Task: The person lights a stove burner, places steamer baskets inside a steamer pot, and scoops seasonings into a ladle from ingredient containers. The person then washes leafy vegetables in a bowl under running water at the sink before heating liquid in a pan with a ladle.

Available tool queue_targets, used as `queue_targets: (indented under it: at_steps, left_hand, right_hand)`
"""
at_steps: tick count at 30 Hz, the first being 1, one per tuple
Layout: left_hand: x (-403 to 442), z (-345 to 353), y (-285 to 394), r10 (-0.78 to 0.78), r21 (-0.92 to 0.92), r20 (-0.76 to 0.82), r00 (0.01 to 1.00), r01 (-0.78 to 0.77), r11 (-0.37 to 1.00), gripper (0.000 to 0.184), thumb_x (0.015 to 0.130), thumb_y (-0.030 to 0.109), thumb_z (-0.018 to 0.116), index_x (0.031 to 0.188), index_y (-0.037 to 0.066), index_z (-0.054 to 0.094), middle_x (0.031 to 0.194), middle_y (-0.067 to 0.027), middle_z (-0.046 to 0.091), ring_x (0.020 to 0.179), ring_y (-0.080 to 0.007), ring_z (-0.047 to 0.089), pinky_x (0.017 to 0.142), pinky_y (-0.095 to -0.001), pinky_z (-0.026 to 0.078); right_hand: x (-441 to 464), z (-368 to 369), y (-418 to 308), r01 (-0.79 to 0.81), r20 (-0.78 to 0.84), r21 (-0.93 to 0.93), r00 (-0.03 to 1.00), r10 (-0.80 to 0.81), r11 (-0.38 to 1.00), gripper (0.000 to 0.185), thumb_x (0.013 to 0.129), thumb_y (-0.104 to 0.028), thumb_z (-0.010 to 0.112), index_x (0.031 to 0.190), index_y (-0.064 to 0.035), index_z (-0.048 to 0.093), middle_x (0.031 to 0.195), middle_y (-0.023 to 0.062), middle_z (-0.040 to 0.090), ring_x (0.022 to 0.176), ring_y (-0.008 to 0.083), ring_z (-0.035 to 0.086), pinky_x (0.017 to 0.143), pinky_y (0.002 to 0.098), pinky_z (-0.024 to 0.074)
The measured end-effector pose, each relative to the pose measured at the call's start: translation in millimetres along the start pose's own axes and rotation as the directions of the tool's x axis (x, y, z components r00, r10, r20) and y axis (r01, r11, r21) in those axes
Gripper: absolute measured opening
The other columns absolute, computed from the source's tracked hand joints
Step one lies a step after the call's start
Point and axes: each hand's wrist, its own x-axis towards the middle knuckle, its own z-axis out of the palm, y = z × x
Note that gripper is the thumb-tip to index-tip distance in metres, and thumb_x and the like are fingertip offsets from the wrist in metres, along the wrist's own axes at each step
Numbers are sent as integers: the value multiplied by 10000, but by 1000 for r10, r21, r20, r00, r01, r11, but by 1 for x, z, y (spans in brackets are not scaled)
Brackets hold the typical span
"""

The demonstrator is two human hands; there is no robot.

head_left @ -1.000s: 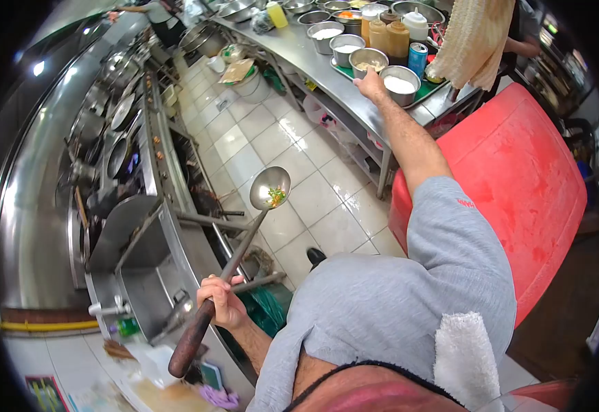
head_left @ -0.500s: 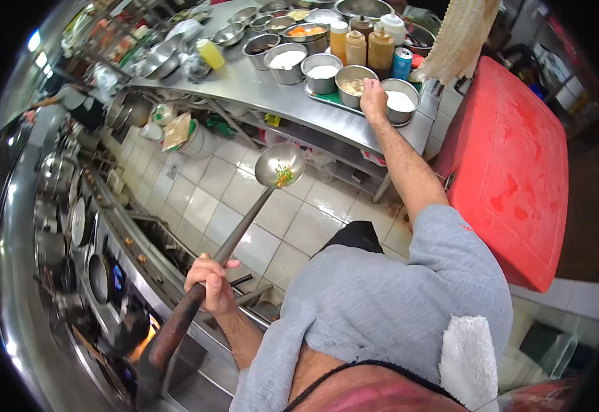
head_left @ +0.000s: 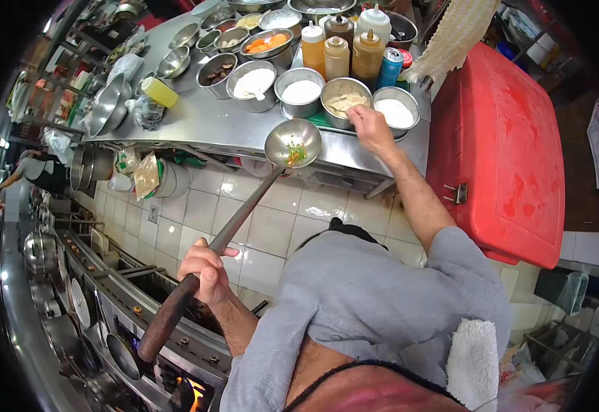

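My left hand (head_left: 203, 270) is wrapped round the handle of a long metal ladle with a dark grip. The ladle's bowl (head_left: 277, 143) holds chopped green and orange-red bits and sits just in front of the counter edge. My right hand (head_left: 373, 130) is at the front rim of a metal bowl (head_left: 347, 84) with a pale yellowish food inside. Its fingers are pinched together, and whatever they hold is hidden. Beside that bowl stand two metal containers of white powder, one on the left (head_left: 301, 92) and one on the right (head_left: 395, 112).
Squeeze bottles (head_left: 366, 58) and a blue can (head_left: 389, 67) stand behind the bowls on the steel counter (head_left: 196, 123). To the right is a large red cooler (head_left: 502, 165). At lower left a stove (head_left: 155, 323) has pans and a flame. Another person (head_left: 35, 168) stands far left.
My right hand has drawn back from over the pale food to the bowl's front rim. The ladle's bowl is closer to the counter edge, and the head view has shifted.
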Motion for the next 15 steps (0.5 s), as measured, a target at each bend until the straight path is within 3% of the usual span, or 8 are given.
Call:
queue_targets:
  at_steps: [3, 4, 5, 7, 11, 13, 15]
  left_hand:
    - [18, -8, -13, -16, -21, 27, 1000, 16, 1000, 250, 757, 192, 636, 616, 42, 496, 577, -74, 474, 553, -141, 338, 430, -320, 536]
    - [22, -14, -16, -29, -31, 30, 999, 30, 999, 250, 757, 192, 636, 616, 42, 496, 577, -74, 474, 553, -141, 338, 430, -320, 536]
    - [27, -21, -19, -28, -29, 56, 998, 29, 999, 242, 751, 186, 637, 615, 41, 498, 577, -75, 474, 546, -142, 339, 427, -322, 537]
    - [37, -34, -26, -36, -38, 97, 995, 40, 998, 235, 744, 180, 638, 614, 40, 500, 577, -76, 474, 539, -143, 340, 423, -325, 537]
    - [57, -58, -39, -76, -105, 196, 978, 98, 990, 209, 731, 163, 636, 621, 37, 511, 573, -79, 482, 526, -144, 352, 407, -326, 529]
    - [66, -65, -42, -74, -119, 234, 969, 105, 987, 201, 727, 159, 635, 623, 37, 514, 569, -80, 484, 524, -144, 356, 403, -326, 527]
    - [72, -69, -45, -92, -105, 250, 964, 122, 987, 213, 728, 173, 650, 630, 39, 518, 559, -79, 492, 507, -139, 355, 397, -314, 511]
  right_hand:
    - [-1, -24, -5, 0, -30, -53, 1000, -2, 999, 195, 879, -181, 513, 851, -3, 588, 780, 151, 609, 704, 293, 597, 636, 368, 458]
    - [0, -28, -6, 153, -110, -177, 979, -174, 972, 182, 871, -183, 528, 847, -12, 584, 778, 146, 599, 698, 300, 586, 619, 374, 460]
    - [2, -26, -4, 142, -116, -187, 979, -166, 972, 182, 871, -183, 528, 847, -12, 584, 778, 146, 599, 698, 300, 586, 619, 374, 460]
    - [2, -20, 3, 150, -29, -440, 983, -180, 886, 177, 867, -190, 530, 819, -21, 556, 742, 150, 574, 694, 321, 570, 607, 400, 454]
    - [-19, 18, -17, -2, -109, -530, 992, -66, 848, 229, 878, -241, 504, 769, -41, 512, 698, 146, 563, 659, 345, 576, 596, 436, 468]
    - [-16, 23, -29, -74, -157, -508, 988, -8, 858, 238, 881, -229, 509, 766, -21, 517, 723, 160, 584, 644, 355, 578, 579, 429, 463]
    - [-14, 29, -33, -206, -302, -167, 942, 148, 964, 212, 878, -185, 518, 773, -1, 531, 751, 167, 602, 650, 343, 584, 566, 403, 459]
